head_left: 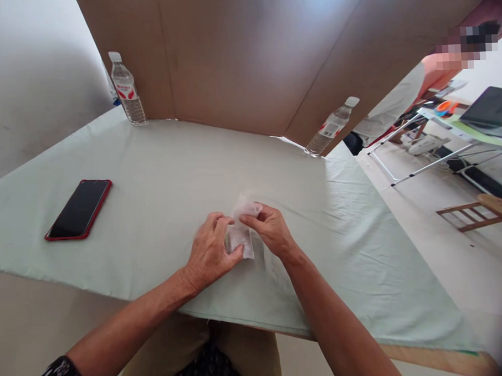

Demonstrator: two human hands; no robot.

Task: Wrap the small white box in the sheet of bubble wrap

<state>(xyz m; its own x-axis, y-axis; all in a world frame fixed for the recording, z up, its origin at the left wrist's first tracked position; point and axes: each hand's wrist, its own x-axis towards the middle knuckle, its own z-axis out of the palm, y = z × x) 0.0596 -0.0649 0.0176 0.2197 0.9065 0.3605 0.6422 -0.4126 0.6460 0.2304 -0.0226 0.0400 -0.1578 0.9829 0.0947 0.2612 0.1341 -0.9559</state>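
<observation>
A thin, translucent whitish plastic bag [241, 238] lies between my hands near the front of the table, its lower part flat on the cloth. My right hand [271, 226] pinches its crumpled upper part between thumb and fingers, a little above the cloth. With curled fingers, my left hand [212, 245] grips the left side, the thumb pressing on the lower part. Whether anything is inside the bag I cannot tell. Faint clear film seems to lie on the cloth under my right wrist.
A pale green cloth [163, 175] covers the table. At left lies a red-cased phone [79, 209]. Water bottles stand at back left [127, 91] and back right [332, 128], against a brown cardboard screen [229, 61]. Beyond are a person, a laptop [491, 111] and a wooden stool [477, 214].
</observation>
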